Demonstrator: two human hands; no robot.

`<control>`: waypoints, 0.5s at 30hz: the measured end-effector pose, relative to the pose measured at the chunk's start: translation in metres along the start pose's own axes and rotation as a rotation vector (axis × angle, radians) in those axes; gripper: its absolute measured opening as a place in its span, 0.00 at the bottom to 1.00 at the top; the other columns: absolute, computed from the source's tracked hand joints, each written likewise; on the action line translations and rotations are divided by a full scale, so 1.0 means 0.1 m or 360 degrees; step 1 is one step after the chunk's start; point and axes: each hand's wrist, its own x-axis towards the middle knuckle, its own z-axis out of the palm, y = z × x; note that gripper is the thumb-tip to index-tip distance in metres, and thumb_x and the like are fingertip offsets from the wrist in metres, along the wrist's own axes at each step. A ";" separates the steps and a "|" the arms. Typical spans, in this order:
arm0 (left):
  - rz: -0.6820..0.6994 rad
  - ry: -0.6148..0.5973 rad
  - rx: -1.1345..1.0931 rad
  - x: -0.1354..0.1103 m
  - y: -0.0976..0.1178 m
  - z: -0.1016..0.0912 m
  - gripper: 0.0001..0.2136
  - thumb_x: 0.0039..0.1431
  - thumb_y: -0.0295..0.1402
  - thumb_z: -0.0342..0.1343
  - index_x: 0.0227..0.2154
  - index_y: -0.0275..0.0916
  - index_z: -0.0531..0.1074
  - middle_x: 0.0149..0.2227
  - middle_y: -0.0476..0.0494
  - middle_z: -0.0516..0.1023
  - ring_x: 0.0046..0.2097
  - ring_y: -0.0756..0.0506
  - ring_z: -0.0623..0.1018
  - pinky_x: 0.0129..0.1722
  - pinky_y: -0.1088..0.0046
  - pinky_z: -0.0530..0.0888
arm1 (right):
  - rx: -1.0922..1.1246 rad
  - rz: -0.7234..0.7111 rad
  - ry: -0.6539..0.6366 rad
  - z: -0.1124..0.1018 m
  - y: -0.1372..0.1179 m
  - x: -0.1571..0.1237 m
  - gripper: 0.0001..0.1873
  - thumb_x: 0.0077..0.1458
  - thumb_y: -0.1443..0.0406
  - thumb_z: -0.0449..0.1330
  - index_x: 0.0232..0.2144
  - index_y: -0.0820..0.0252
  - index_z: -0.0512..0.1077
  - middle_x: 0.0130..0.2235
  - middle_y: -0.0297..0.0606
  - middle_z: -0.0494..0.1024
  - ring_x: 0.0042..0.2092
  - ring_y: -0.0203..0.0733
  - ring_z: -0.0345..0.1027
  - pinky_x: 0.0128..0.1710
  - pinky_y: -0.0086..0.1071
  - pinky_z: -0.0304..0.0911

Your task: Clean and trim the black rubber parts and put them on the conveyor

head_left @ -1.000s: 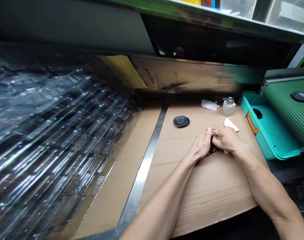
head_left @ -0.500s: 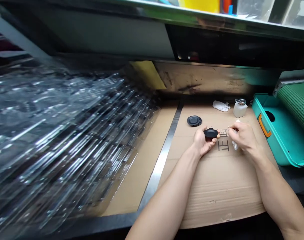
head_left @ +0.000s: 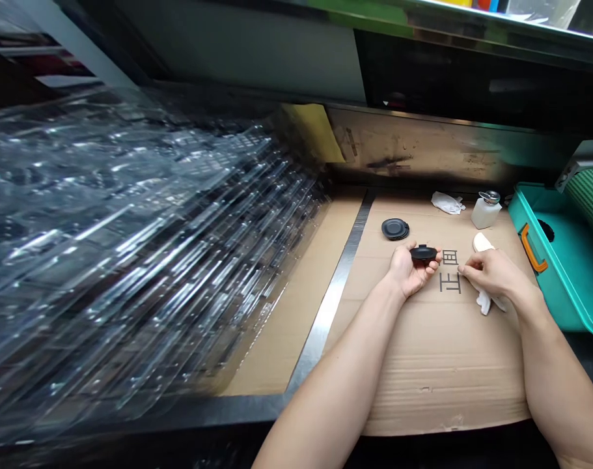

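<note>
My left hand (head_left: 407, 270) is closed around a small black oval part (head_left: 424, 253) with a little tab on its upper edge. To its right, my right hand (head_left: 491, 272) is pinched, thumb against fingertips; whatever sits between them is too small to make out. Under and beside that hand, a white cloth (head_left: 483, 303) shows at its lower side. A pale, rounded white piece (head_left: 482, 242) sticks out above the knuckles, partly hidden. Behind my left hand, a few black round parts (head_left: 394, 228) lie stacked on the cardboard (head_left: 423, 339).
Stacked clear plastic trays (head_left: 144, 260) fill the left side. At the back stand a white pump bottle (head_left: 486, 210) and a crumpled white cloth (head_left: 448, 202). A teal bin (head_left: 564, 286) with an orange handle borders the right. A metal shelf edge (head_left: 447, 32) hangs overhead.
The view has shifted, so the scene sits further right. My right hand has tilted lower, uncovering more of the white cloth and the pale piece. My left hand still holds the black oval part.
</note>
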 end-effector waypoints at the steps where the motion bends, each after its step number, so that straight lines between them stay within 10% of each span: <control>1: 0.0043 -0.0010 0.0031 0.01 -0.01 -0.01 0.24 0.70 0.41 0.32 0.41 0.28 0.69 0.25 0.38 0.72 0.19 0.51 0.67 0.13 0.80 0.63 | -0.0011 0.0011 0.0148 0.00 0.04 0.02 0.18 0.62 0.53 0.54 0.32 0.55 0.80 0.30 0.38 0.78 0.33 0.42 0.68 0.33 0.32 0.56; 4: 0.0235 -0.0070 0.0149 0.05 -0.07 -0.04 0.26 0.70 0.46 0.33 0.44 0.30 0.70 0.29 0.35 0.75 0.21 0.49 0.71 0.15 0.78 0.65 | -0.0128 0.0130 0.0601 0.08 0.21 0.12 0.21 0.64 0.53 0.53 0.50 0.54 0.77 0.48 0.46 0.77 0.48 0.51 0.68 0.46 0.38 0.60; 8: 0.0406 -0.0206 0.0177 0.10 -0.12 -0.05 0.16 0.69 0.39 0.41 0.50 0.37 0.68 0.37 0.35 0.79 0.30 0.43 0.80 0.26 0.71 0.75 | -0.0124 0.0110 0.0485 0.25 0.32 0.26 0.21 0.62 0.60 0.55 0.54 0.60 0.74 0.50 0.50 0.76 0.53 0.54 0.66 0.55 0.43 0.59; 15: 0.0431 -0.0290 -0.0067 0.19 -0.17 -0.10 0.14 0.64 0.32 0.45 0.43 0.32 0.73 0.43 0.32 0.80 0.45 0.39 0.81 0.49 0.58 0.77 | 0.0261 -0.0393 0.0742 0.58 -0.44 0.07 0.17 0.65 0.58 0.55 0.51 0.57 0.76 0.51 0.47 0.74 0.48 0.48 0.65 0.51 0.40 0.64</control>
